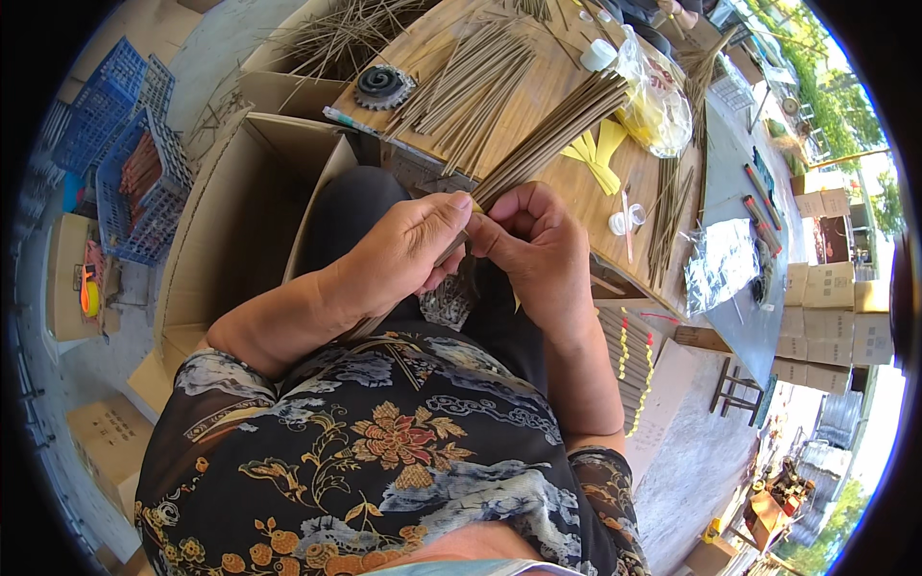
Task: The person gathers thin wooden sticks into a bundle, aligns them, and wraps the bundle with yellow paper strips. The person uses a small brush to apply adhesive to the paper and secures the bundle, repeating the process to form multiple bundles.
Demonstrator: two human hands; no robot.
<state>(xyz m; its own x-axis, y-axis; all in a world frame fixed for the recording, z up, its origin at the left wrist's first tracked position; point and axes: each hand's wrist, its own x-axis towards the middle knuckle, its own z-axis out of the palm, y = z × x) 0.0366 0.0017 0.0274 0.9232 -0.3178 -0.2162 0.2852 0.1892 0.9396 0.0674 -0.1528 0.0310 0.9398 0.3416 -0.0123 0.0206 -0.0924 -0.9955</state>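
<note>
On my remote feed, the head fisheye looks steeply down: floral top (403, 461) across the lower frame, left hand (399, 245) and right hand (540, 257) close, mid-frame.

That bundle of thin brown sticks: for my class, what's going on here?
The person's left hand has a bundle of thin brown sticks in its grip, above the lap. The right hand is curled beside it; whether that hand pinches anything is hidden. More thin brown sticks lie on the brown wooden table ahead, with flat yellow strips to the bundle's right. An open brown cardboard box stands at left.
</note>
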